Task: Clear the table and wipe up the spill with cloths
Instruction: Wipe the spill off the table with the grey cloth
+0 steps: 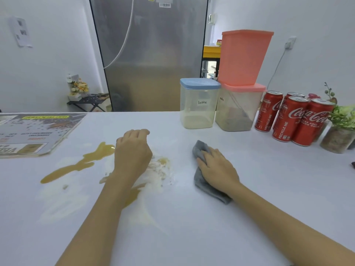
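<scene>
A wide white table (192,227) fills the lower part of the room, and behind it stands a tall steel refrigerator (151,54) with a white cable hanging across its door. On the table, at the far right, an orange-pink container (244,56) is stacked on a clear container with a pink lid (238,108) that holds some dark powder. Just beside it on the left is a clear container with a blue lid (198,104), labelled "latte", with pale powder at the bottom. Further right is a group of red cola cans (294,118), close together, and next to them a small plant in a glass jar (340,135). At the far left edge of the table lies a printed menu board (36,131), flat.

The spill (76,166) is in the left middle of the table: a long brownish-yellow puddle, with white powdery smears and more brown liquid near and under the left forearm.

The grey cloth (203,179) lies on the table right of the spill, apart from it. The right hand (217,169) rests on top of it, palm down, fingers slightly spread and pressing the cloth flat against the table.

The left hand (132,150) is over the spill, its fingers curled inward into a loose fist. I cannot tell if it holds something.
</scene>
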`<state>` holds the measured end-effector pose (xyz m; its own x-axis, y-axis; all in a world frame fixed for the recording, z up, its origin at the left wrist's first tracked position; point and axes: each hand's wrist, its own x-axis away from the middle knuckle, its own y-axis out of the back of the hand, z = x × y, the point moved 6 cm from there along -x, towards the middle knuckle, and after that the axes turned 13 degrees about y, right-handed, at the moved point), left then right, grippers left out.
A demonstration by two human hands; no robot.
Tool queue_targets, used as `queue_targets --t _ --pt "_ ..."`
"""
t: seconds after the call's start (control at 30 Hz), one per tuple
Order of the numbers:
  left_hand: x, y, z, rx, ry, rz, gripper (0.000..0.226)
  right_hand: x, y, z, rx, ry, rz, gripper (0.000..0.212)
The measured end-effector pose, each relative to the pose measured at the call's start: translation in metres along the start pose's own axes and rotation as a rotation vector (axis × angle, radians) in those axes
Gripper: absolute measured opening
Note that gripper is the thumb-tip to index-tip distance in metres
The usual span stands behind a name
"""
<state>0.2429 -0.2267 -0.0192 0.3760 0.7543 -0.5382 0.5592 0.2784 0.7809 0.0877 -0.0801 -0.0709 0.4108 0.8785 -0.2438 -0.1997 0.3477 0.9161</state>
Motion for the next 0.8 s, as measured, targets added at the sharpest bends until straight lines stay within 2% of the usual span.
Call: queue_targets --t 0.13,0.27,0.37,0.47,0.53,0.6,0.67,0.8 --pt "0.005 0.026 0.003 0.088 0.033 -0.034 0.043 0.005 -0.021 0.057 -0.011 0.1 -0.011 0.045" --pt "0.014 0.035 0.007 0.127 -0.001 -0.066 0.044 0.001 -0.027 0.095 -0.213 0.102 -0.051 0.033" --pt "0.025 0.04 0.018 0.147 0.008 -0.09 0.042 0.012 -0.004 0.088 -0.454 0.003 -0.188 0.031" --pt "0.031 0.047 0.037 0.169 0.049 -0.132 0.045 0.045 0.023 0.07 -0.474 -0.004 -0.306 0.027" --pt "0.03 0.045 0.048 0.155 0.089 -0.115 0.045 0.066 0.021 0.064 -0.429 -0.009 -0.213 0.023" --pt "0.027 0.041 0.053 0.121 0.092 -0.099 0.045 0.078 0.009 0.061 -0.271 -0.003 -0.066 0.036" --pt "0.025 0.04 0.059 0.097 0.094 -0.094 0.047 0.084 0.004 0.065 -0.18 0.027 -0.04 0.048" --pt "0.02 0.045 0.068 0.132 0.095 -0.078 0.049 0.103 -0.003 0.092 -0.223 -0.023 0.002 0.047"
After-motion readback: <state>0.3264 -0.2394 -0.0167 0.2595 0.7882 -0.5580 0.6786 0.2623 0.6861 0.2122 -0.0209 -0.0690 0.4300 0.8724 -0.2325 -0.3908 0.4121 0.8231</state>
